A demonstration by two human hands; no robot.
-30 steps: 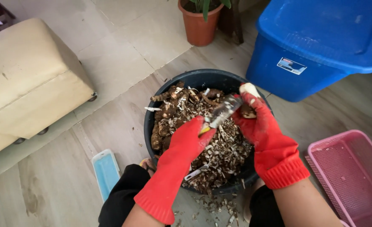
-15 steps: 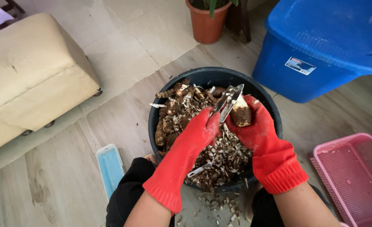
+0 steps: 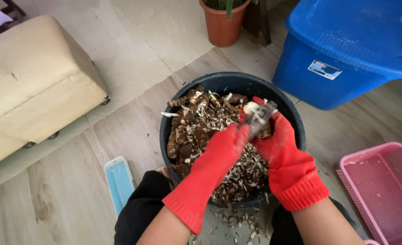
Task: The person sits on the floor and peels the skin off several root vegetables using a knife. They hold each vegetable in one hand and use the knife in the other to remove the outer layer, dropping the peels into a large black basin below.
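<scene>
Both my hands wear red rubber gloves over a round black tub (image 3: 282, 106) full of brown root tubers (image 3: 187, 136) and pale peelings. My left hand (image 3: 223, 145) grips a metal peeler (image 3: 261, 115) whose blade lies against a tuber. My right hand (image 3: 278, 138) holds that partly peeled tuber (image 3: 251, 108), its white flesh showing at the top end. The two hands touch each other above the right half of the tub.
A blue lidded storage bin (image 3: 350, 50) stands at the back right, a pink mesh basket (image 3: 382, 186) at the right, a terracotta plant pot (image 3: 222, 25) behind the tub, a beige ottoman (image 3: 33, 86) at the left. A light blue flat object (image 3: 118, 181) lies by my knee. Peelings litter the floor.
The peeler has slid along the tuber toward its upper end. Both hands shifted a little within the tub as the view moved slightly.
</scene>
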